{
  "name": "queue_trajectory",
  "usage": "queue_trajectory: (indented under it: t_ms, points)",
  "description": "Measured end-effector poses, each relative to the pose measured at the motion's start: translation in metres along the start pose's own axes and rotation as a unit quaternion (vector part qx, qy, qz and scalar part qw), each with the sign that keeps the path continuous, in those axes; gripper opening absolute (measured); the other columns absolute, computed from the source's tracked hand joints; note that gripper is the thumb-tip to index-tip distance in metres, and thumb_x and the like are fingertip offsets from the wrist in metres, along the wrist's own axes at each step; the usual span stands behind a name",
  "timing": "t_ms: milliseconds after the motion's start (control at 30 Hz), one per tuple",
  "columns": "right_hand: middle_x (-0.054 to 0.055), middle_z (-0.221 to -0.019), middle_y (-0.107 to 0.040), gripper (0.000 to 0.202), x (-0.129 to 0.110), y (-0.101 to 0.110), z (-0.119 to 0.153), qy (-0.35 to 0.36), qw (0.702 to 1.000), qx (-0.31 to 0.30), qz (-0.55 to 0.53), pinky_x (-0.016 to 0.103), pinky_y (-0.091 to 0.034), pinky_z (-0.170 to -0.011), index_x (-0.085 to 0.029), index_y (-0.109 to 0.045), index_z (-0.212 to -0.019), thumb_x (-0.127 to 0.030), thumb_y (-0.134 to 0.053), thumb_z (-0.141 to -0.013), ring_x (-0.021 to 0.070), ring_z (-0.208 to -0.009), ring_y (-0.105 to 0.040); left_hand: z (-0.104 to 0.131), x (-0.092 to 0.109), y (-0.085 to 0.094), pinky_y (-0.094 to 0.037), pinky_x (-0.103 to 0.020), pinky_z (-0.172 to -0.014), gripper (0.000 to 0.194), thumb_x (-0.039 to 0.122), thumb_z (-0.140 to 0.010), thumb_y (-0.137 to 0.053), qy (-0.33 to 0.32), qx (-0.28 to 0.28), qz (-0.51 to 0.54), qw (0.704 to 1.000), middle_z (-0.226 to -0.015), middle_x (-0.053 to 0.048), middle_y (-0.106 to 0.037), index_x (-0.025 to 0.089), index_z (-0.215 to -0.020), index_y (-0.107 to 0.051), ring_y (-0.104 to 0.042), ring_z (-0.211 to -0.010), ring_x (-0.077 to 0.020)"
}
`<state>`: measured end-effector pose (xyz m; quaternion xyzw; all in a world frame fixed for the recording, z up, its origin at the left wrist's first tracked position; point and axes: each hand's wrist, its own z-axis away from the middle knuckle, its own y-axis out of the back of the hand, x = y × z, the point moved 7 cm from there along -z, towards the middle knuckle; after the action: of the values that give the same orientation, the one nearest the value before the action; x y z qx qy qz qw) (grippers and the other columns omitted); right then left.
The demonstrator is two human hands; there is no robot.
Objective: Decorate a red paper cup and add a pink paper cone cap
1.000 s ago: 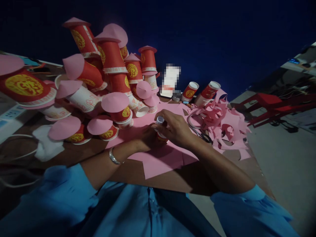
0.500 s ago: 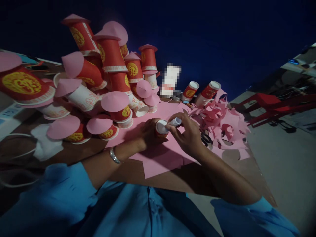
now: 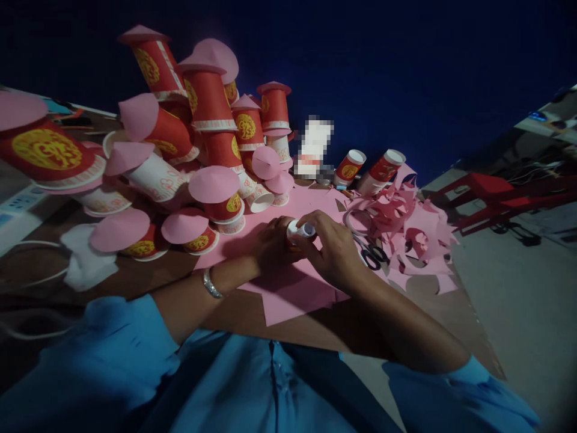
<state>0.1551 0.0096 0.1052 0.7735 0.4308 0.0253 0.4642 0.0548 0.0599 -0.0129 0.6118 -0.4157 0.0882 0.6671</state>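
Observation:
My left hand (image 3: 271, 245) is wrapped round the side of a small red and white paper cup (image 3: 293, 227), which stands over pink paper. The cup's round white end faces up. In my right hand (image 3: 337, 248) is a short white tube that looks like a glue stick (image 3: 308, 230), pinched between thumb and fingers. It lies over the cup's white end; whether the two touch is hard to see. Pink paper sheets (image 3: 288, 297) lie beneath both hands. Black-handled scissors (image 3: 374, 257) rest just beyond my right wrist.
Left of my hands rise stacked red cups (image 3: 210, 102) with pink paper cones on them. Two red cups (image 3: 349, 168) stand at the back, near a blurred patch. Pink paper scraps (image 3: 415, 222) heap up on the right. A red stool (image 3: 473, 192) stands beyond the table.
My right hand has shifted left and tipped the white glue stick over the cup's upper end. The scissors now show more fully. My left hand keeps its hold on the cup.

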Motion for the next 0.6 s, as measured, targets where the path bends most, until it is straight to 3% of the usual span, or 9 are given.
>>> queue_trajectory:
  t_ms: [333,600]
  points:
    - [0.008,-0.093,-0.072,0.013,-0.017,-0.001,-0.001,0.061,0.998,-0.012,0.029,0.031,-0.049,-0.068,-0.021,-0.057,-0.104,-0.032,-0.054,-0.111,0.0204,-0.079,-0.067,0.01,0.023,0.016,-0.049,-0.052,-0.108,0.017,0.029,-0.101,-0.056,-0.041,-0.025,-0.135,0.99,-0.128,-0.017,-0.065,0.018,-0.115,-0.058,-0.06,-0.122,-0.0339]
    - [0.007,-0.094,-0.072,0.012,-0.015,-0.002,0.0,0.066,0.998,0.009,0.01,0.029,-0.052,-0.068,-0.022,-0.055,-0.107,-0.032,-0.052,-0.112,0.0188,-0.077,-0.068,0.007,0.013,0.007,-0.051,-0.047,-0.104,0.019,0.029,-0.1,-0.055,-0.058,0.001,-0.18,0.982,-0.124,-0.014,-0.067,0.02,-0.117,-0.061,-0.063,-0.119,-0.0318]
